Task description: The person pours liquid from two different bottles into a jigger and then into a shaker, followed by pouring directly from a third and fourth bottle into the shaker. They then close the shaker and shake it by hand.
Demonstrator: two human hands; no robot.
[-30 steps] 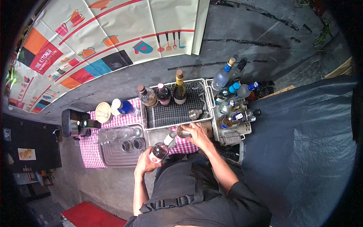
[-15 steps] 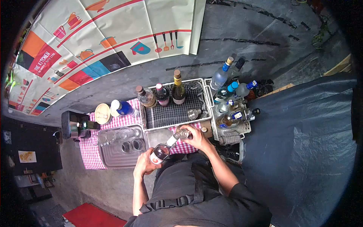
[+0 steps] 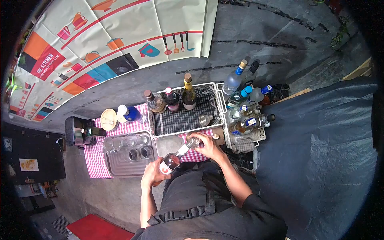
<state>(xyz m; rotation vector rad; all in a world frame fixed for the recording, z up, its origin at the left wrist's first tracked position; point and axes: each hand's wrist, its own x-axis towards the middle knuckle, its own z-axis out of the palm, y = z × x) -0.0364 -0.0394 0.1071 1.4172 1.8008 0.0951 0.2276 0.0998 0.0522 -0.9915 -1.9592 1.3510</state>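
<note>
My left hand (image 3: 151, 174) is wrapped round the lower body of a dark bottle (image 3: 172, 161) with a white and red label. The bottle lies tilted, its neck pointing up and right. Held in my right hand (image 3: 210, 147) is a small clear glass (image 3: 194, 141), and the bottle's mouth comes right up to it. Just beyond my right fingers, a small cork stopper (image 3: 216, 137) rests on the table. On the left, a grey tray (image 3: 125, 171) carries several clear glasses (image 3: 134, 140) and two glasses with dark contents (image 3: 145, 152).
A white wire basket (image 3: 188, 132) with a checked cloth holds three bottles upright and a glass vessel (image 3: 205, 119). To its right stands a second basket (image 3: 262, 137) full of bottles. A blue-and-white bottle (image 3: 130, 113), a wooden bowl (image 3: 109, 120) and a black box (image 3: 75, 132) stand at the back left.
The bottle has shifted very slightly to the right and turned a little in my left hand. My right hand and the glass have hardly moved.
</note>
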